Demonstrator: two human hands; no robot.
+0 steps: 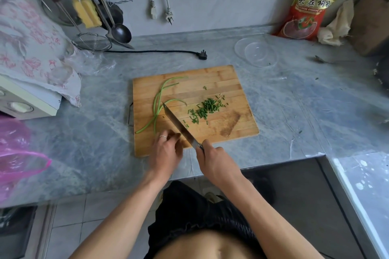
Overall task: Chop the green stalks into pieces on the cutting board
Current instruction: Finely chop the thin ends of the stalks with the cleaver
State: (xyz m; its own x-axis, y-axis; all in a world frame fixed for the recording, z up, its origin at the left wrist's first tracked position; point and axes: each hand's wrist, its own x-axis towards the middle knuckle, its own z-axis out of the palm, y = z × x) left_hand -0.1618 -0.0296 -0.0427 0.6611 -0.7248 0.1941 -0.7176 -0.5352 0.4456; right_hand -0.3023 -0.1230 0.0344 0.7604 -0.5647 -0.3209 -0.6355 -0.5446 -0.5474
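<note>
**Fingers close to the blade, stalks lying loose**

My right hand (219, 164) grips the steel kitchen knife (181, 127), its blade angled across the pale bamboo cutting board (221, 82). My left hand (166, 151) rests curled beside the blade; I cannot tell whether it holds anything. The long green stalks (158, 103) lie uncut at the board's left, the heap of chopped green pieces (205, 108) right of the knife. I judge the unpinned, curved stalks could roll under a cut, drawing my fingertips into the edge.

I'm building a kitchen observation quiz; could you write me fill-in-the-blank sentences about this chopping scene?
1. The right hand holds a steel ____ by its handle.
2. The long uncut green stalks lie on the rectangular ____ cutting board.
3. The pile of chopped green pieces sits to the blade's ____.

Missing: knife; wooden; right
</note>
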